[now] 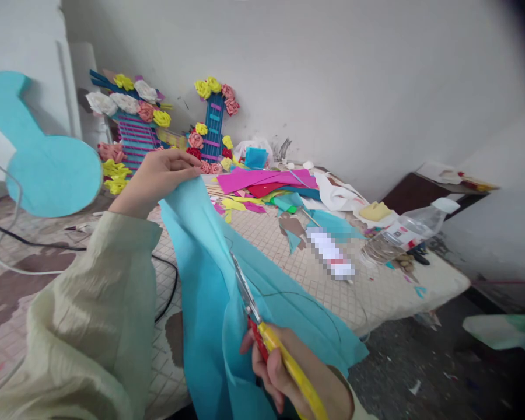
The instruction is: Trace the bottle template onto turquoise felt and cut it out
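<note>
Pinching the long blue sheet [205, 291] over the table [262, 233] in the left hand [161, 175], gripping the scissors [272, 339] in the right hand [306, 357], and pointing them up along it.

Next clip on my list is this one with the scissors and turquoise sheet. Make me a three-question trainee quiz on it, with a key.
1. Which hand holds the scissors?
2. True or false: in the picture, the plastic bottle appears to the right of the magenta sheets.
3. The left hand holds:
A) the plastic bottle
B) the turquoise sheet
C) the magenta sheets

Key:
1. The right hand
2. True
3. B
</note>
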`<action>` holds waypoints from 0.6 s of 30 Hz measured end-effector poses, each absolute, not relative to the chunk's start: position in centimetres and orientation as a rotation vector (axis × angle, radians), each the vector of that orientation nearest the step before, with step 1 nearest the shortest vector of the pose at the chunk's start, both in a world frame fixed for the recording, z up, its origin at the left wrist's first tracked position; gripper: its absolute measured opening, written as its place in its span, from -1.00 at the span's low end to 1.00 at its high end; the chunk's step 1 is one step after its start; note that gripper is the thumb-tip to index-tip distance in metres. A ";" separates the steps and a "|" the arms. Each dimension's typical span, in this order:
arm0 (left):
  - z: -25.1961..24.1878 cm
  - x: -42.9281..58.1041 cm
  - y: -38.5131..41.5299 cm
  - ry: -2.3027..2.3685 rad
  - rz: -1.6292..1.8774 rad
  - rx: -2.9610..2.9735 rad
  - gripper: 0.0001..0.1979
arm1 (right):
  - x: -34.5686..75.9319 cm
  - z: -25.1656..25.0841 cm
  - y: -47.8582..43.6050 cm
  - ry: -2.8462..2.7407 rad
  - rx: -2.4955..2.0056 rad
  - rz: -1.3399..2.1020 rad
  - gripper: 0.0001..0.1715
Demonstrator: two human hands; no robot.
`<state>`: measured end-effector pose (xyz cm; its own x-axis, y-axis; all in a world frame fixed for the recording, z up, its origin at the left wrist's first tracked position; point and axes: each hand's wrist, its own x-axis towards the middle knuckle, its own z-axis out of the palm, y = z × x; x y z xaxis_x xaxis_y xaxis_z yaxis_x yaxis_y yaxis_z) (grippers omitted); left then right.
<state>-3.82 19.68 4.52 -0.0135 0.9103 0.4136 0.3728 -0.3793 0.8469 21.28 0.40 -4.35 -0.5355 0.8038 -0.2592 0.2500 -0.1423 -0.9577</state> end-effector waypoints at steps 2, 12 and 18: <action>4.5 -3.8 19.7 1.333 1.391 1.765 -0.76 | 21.3 -4.1 0.4 -1.761 -1.164 1.688 -0.25; 4.5 -4.2 19.8 1.328 1.395 1.752 -0.78 | 21.4 -4.6 0.4 -1.622 -1.063 1.862 -0.31; 4.5 -4.3 19.8 1.333 1.395 1.769 -0.76 | 21.3 -4.9 0.3 -1.473 -1.044 1.986 -0.36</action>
<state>-4.28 19.77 4.52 -0.0135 0.9088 0.4170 0.3752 -0.3820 0.8446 21.27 0.31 -4.95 -0.6100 0.7319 -0.3037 0.0780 -0.3259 -0.9422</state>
